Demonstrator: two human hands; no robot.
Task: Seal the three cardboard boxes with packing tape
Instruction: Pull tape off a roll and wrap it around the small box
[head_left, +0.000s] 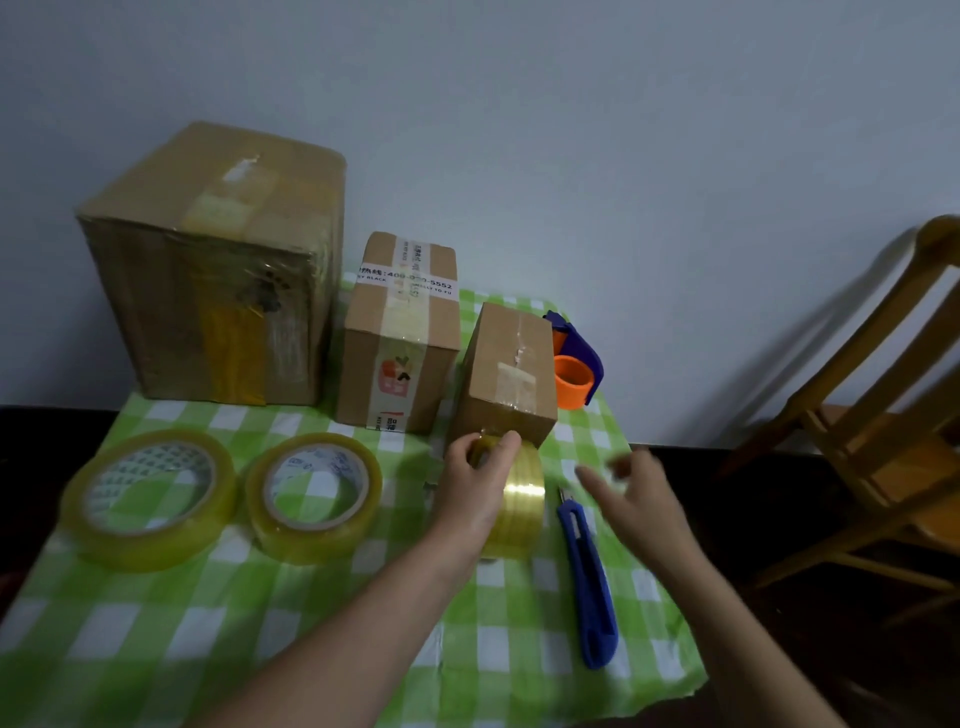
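Big box (218, 270), mid box (400, 338) and small box (506, 379) are ranged on the cloth (270, 623), with spare rolls (148, 499) laid in front. A third roll (522, 506) is gripped by the left hand (475, 488) at the small box. The right hand (636, 493) is held slack beside the knife (589, 577).

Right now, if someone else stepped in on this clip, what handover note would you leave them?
Left hand: its fingers grip a tape roll standing on edge just in front of the small box.
Right hand: open and blurred, near the blue knife, apparently empty.
The large box and middle box stand further back. One spare roll and a second spare roll lie flat on the cloth.
Done: all flaps are closed and each box shows some tape. Whether it is fresh, I cannot tell.
Left: probably tape the small box seam, then check the other two.
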